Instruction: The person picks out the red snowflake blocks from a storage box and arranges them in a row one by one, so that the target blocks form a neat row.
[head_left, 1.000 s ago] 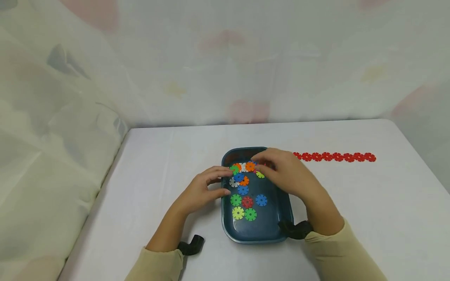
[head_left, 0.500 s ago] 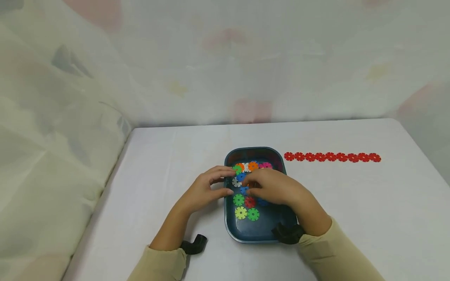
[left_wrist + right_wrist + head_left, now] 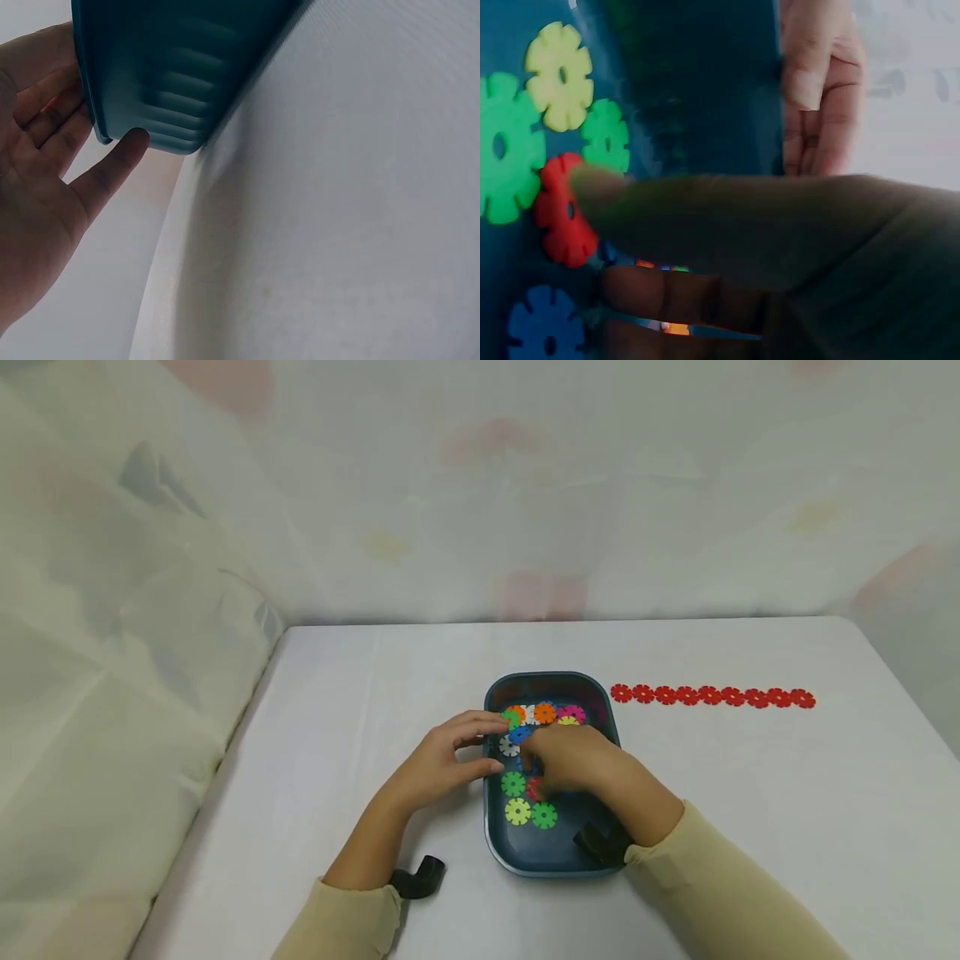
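A dark teal tray (image 3: 551,858) holds several colourful plastic snowflake discs. At its left side lies my left hand (image 3: 453,760), fingertips over the rim and thumb beside it; in the left wrist view the thumb (image 3: 112,172) is against the outer wall (image 3: 135,97). My right hand (image 3: 581,760) is inside the tray, bent fingers pointing down. In the right wrist view its thumb tip overlaps the edge of a red snowflake disc (image 3: 562,217), with a gap between thumb and fingers. Near that disc are green (image 3: 606,139), yellow (image 3: 559,75) and blue discs (image 3: 546,326).
A straight chain of joined red discs (image 3: 708,695) lies on the white table (image 3: 750,793), right of the tray's far end. Patterned cloth (image 3: 450,527) hangs behind the table, with more cloth on the left (image 3: 135,693).
My right hand has moved from the tray's far right part toward its middle, down to the red disc, uncovering the chain's left end. My left hand stays at the tray's left side.
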`<act>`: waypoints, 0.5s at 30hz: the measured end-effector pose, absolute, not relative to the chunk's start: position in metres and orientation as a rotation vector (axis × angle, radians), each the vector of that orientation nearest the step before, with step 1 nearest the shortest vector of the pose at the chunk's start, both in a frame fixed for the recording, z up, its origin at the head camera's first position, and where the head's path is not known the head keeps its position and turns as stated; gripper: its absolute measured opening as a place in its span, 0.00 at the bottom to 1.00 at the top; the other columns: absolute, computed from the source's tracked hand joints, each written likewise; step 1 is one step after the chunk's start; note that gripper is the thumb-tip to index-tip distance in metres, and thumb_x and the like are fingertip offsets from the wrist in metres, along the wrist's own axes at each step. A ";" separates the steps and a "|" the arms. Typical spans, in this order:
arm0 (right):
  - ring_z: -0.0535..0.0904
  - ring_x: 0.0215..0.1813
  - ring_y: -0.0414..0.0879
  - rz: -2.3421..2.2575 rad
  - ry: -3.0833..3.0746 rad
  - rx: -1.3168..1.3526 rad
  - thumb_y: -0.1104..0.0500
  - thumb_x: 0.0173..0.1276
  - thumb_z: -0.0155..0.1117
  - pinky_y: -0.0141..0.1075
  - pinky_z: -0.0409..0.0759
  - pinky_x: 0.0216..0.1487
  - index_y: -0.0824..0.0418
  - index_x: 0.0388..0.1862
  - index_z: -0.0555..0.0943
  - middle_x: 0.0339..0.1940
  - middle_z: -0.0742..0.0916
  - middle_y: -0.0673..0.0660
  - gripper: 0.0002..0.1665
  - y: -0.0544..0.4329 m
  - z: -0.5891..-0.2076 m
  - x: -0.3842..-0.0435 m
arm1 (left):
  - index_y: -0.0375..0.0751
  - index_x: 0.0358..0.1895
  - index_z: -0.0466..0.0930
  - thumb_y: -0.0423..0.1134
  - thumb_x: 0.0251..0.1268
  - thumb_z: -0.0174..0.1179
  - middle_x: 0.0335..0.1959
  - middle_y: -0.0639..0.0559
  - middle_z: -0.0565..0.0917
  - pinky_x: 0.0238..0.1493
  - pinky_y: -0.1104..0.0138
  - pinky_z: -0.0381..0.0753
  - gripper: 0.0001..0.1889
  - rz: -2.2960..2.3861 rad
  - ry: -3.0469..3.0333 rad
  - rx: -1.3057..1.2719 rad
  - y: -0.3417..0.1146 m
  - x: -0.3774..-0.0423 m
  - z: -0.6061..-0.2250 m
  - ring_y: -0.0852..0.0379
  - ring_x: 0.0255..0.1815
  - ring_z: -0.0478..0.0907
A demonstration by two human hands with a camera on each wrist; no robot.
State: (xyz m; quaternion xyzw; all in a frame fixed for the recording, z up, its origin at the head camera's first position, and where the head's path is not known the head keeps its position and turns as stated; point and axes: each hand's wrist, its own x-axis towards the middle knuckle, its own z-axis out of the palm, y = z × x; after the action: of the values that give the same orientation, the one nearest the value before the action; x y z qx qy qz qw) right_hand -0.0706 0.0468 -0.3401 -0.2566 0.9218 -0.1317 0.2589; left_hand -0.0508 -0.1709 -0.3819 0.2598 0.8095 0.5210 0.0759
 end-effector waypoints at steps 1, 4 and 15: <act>0.77 0.34 0.42 -0.347 2.502 -0.703 0.54 0.50 0.82 0.44 0.81 0.40 0.47 0.34 0.84 0.28 0.83 0.42 0.14 0.046 -0.341 -0.071 | 0.47 0.61 0.79 0.41 0.59 0.71 0.61 0.62 0.77 0.64 0.61 0.77 0.25 1.557 2.430 0.778 -0.171 -0.051 -0.381 0.62 0.64 0.72; 0.76 0.34 0.43 -0.322 2.504 -0.736 0.59 0.50 0.81 0.45 0.82 0.41 0.47 0.32 0.83 0.28 0.83 0.43 0.15 0.045 -0.345 -0.070 | 0.45 0.61 0.79 0.41 0.59 0.71 0.61 0.62 0.77 0.64 0.61 0.77 0.25 1.551 2.430 0.763 -0.170 -0.051 -0.381 0.62 0.64 0.72; 0.75 0.31 0.43 -0.322 2.484 -0.745 0.59 0.48 0.82 0.39 0.79 0.33 0.49 0.25 0.80 0.23 0.80 0.45 0.15 0.044 -0.350 -0.069 | 0.49 0.61 0.79 0.41 0.59 0.71 0.61 0.62 0.77 0.65 0.61 0.77 0.25 1.546 2.429 0.755 -0.169 -0.050 -0.380 0.62 0.64 0.73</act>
State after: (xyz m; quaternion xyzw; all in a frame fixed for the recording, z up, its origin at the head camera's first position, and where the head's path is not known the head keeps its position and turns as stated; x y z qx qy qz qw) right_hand -0.0693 0.0443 -0.3502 -0.2751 0.9175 -0.1190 0.2613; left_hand -0.0501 -0.1694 -0.3795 0.2526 0.8132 0.5178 0.0826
